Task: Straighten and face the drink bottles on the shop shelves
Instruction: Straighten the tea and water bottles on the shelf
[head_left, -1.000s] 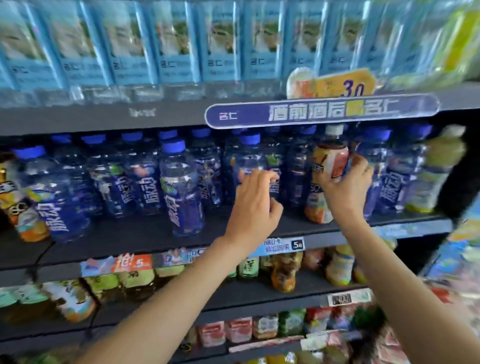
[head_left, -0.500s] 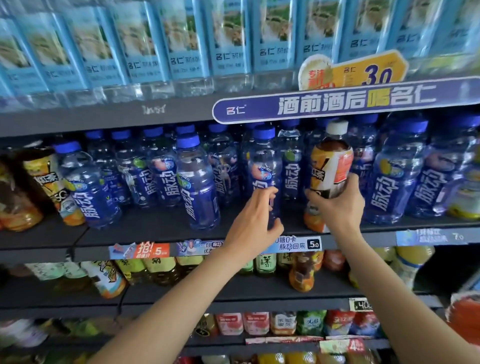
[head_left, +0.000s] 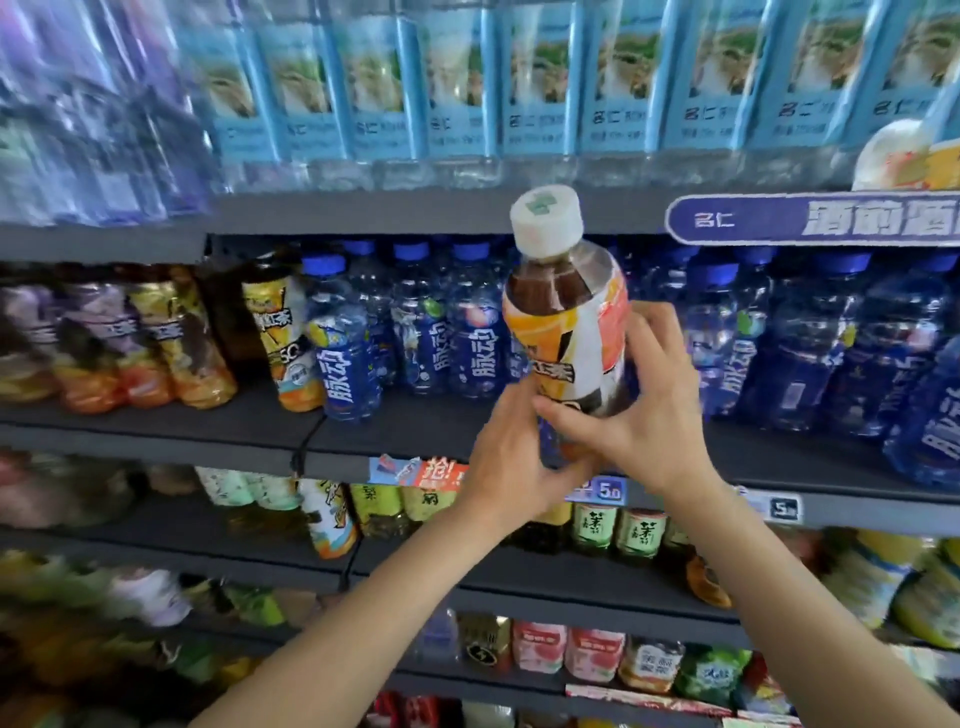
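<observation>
A tea bottle (head_left: 569, 322) with a white cap and an orange-and-white label is held upright in the air in front of the middle shelf (head_left: 218, 431). My right hand (head_left: 641, 410) grips its lower right side. My left hand (head_left: 511, 457) grips its base from the left and below. Behind it stand rows of blue-capped blue drink bottles (head_left: 470, 332). More tea bottles (head_left: 283, 343) of the same kind stand at the left of that shelf, some leaning.
The top shelf holds light-blue labelled water bottles (head_left: 540, 83). A purple shelf sign (head_left: 810, 218) sticks out at upper right. Price tags (head_left: 610, 489) line the shelf edge. Lower shelves carry green tea bottles (head_left: 595, 525) and small pink bottles (head_left: 540, 647).
The tea bottle has come off the shelf and out in front of the blue bottles. My left hand has left the blue bottle and joined the right on the tea bottle. The view swung left.
</observation>
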